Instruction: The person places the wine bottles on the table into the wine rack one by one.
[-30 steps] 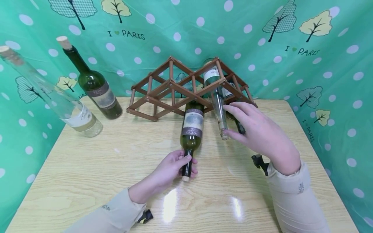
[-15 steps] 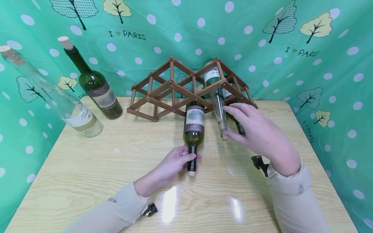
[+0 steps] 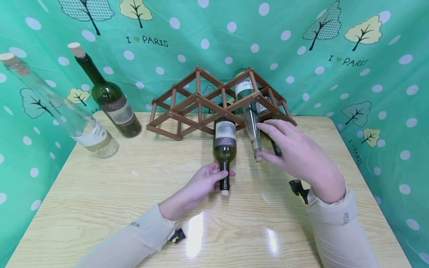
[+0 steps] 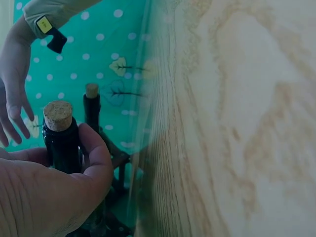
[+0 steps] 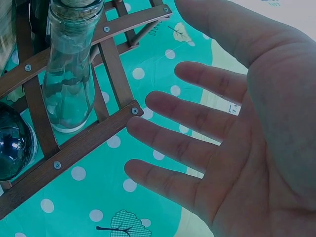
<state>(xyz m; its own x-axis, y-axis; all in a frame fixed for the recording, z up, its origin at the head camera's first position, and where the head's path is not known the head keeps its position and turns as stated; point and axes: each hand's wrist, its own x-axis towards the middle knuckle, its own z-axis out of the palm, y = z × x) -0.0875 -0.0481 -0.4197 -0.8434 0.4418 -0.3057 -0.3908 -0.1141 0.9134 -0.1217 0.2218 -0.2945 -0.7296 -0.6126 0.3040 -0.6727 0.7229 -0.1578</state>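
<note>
My left hand (image 3: pixel 204 184) grips the neck of a dark green wine bottle (image 3: pixel 224 149), thumb on top. The bottle lies neck toward me, its base end inside a lower opening of the brown wooden wine rack (image 3: pixel 197 96). Its cork (image 4: pixel 58 116) shows close up in the left wrist view. My right hand (image 3: pixel 298 152) hovers beside a clear corked bottle (image 3: pixel 251 119) lying in an upper opening. The right wrist view shows the fingers (image 5: pixel 187 116) straight and spread, apart from the clear bottle (image 5: pixel 71 69). Another dark bottle (image 3: pixel 275 146) lies in the rack, partly hidden behind this hand.
At the left of the table (image 3: pixel 134 193) a green corked bottle (image 3: pixel 114 100) and a tall clear corked bottle (image 3: pixel 90 134) stand upright. A green dotted cloth (image 3: pixel 207 33) hangs behind and at both sides of the table.
My left hand has pushed the green bottle away from me and slightly right, deeper into the rack, and straightened it. My right hand has stayed in place.
</note>
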